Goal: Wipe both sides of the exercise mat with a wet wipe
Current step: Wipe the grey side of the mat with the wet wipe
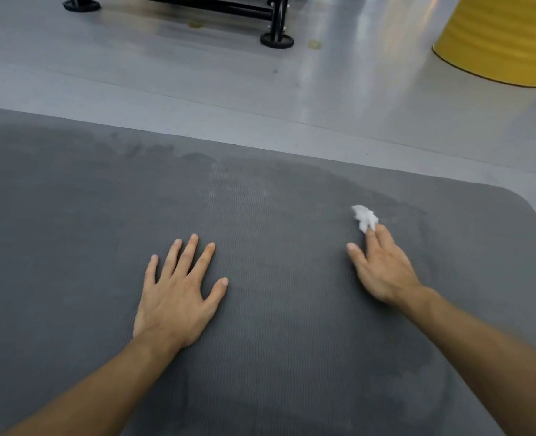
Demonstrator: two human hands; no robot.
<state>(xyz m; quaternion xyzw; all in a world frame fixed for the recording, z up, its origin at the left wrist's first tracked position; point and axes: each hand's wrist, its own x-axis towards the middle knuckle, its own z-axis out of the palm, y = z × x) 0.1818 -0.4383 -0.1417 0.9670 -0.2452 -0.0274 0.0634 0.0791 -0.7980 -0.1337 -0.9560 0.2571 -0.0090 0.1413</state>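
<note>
A dark grey exercise mat (260, 190) with a fine ribbed texture fills the lower part of the view; darker damp patches show along its far edge and at the right. My left hand (178, 294) lies flat on the mat with fingers spread. My right hand (383, 269) reaches forward near the mat's rounded far right corner. Its straight fingertips press a small crumpled white wet wipe (364, 217) onto the mat.
Beyond the mat lies a shiny grey floor (354, 99). A black metal equipment frame with round feet (276, 40) stands at the far middle. A yellow cylindrical object (505, 39) stands at the far right.
</note>
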